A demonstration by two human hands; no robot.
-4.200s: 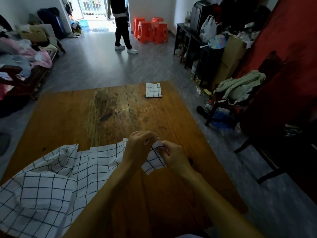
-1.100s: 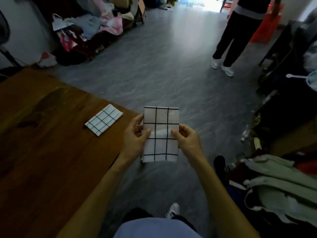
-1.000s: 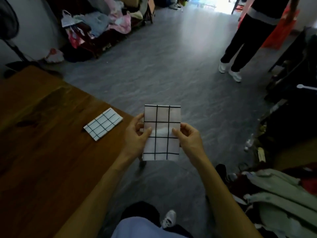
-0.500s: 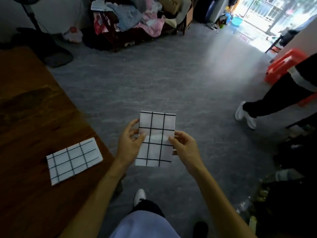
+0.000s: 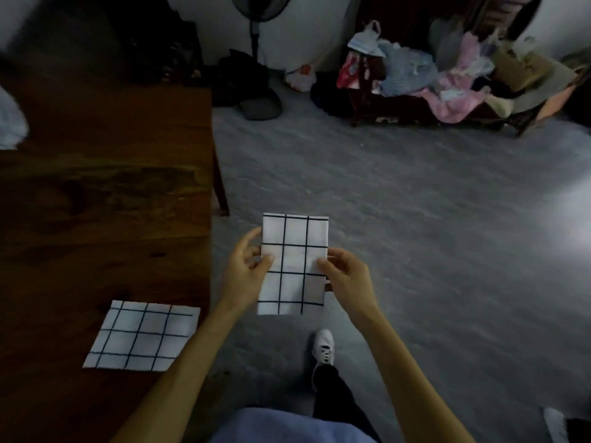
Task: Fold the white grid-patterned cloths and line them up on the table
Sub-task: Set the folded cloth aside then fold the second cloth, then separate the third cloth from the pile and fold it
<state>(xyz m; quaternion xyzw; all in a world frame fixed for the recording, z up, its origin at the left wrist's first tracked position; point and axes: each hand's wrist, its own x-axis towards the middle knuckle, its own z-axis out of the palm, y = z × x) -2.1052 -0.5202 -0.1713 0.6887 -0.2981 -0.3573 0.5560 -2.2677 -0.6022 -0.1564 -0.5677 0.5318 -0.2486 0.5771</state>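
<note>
Two hands, left hand point(image 5: 246, 266) and right hand point(image 5: 343, 276), pinch a folded white black-gridded cloth point(image 5: 292, 263) upright, right of the table point(image 5: 105, 199), where another folded cloth point(image 5: 142, 335) lies flat.

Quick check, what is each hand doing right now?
Left hand: closed on the left edge of the folded white grid-patterned cloth, held above the floor.
Right hand: closed on its right edge.

The fan point(image 5: 260, 8) at twelve o'clock is cropped by the top edge. At nine o'clock a pale blurred shape point(image 5: 11, 123), perhaps cloth, runs off-frame.
</note>
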